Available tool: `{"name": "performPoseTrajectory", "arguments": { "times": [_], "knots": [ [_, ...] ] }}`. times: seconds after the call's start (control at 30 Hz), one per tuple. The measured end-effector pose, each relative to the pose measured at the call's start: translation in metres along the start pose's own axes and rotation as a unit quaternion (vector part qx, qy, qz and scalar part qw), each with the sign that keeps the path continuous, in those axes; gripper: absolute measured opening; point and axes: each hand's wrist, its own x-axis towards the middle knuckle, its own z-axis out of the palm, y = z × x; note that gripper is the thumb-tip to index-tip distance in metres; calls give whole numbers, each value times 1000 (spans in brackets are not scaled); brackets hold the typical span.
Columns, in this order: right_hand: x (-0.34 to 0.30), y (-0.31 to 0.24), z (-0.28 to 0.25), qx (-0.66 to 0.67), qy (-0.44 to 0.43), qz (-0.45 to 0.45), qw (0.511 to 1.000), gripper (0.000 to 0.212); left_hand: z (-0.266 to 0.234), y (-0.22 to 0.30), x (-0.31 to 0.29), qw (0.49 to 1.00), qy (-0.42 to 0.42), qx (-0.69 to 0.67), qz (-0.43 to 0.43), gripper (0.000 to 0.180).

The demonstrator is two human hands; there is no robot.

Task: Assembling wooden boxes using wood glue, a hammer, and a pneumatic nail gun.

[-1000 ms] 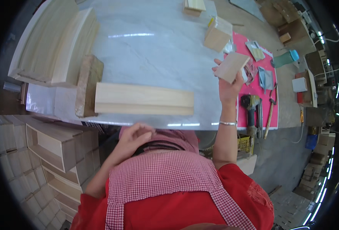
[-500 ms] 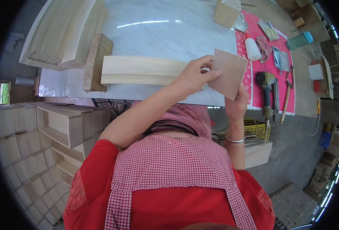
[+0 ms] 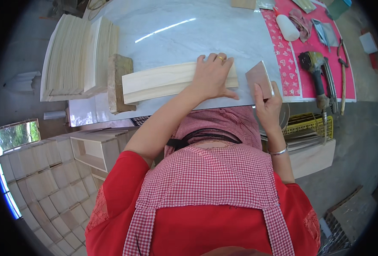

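wooden board, open table beyond far edge: left fingers spread atop, right fingers clamped on panel.

Table, left end: board stack; block just right of it.
Table, middle: long board beside block — left hand over its right part.
Right hand: right of long board, small panel in it.
Table, right end: sheet bearing bottle, power tool — hammer rightmost.
Near side, left: stacked boxes.

A white bottle lies beside a crumpled cloth on pink sheeting.
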Motion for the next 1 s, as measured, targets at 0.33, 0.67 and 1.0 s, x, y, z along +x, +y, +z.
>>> {"name": "performPoseTrajectory", "arguments": {
  "times": [0.33, 0.67, 1.0],
  "knots": [
    [10, -3, 30, -54, -6, -74, 996, 49, -28, -2, 5, 992, -92, -81, -20, 92],
    [16, -9, 53, -100, -32, -87, 991, 69, -77, 10, -2, 987, 16, -155, 34, 86],
    [13, -9, 57, -97, -20, -79, 992, 70, -73, 15, 8, 987, 1, -161, 15, 84]
  ]
}}
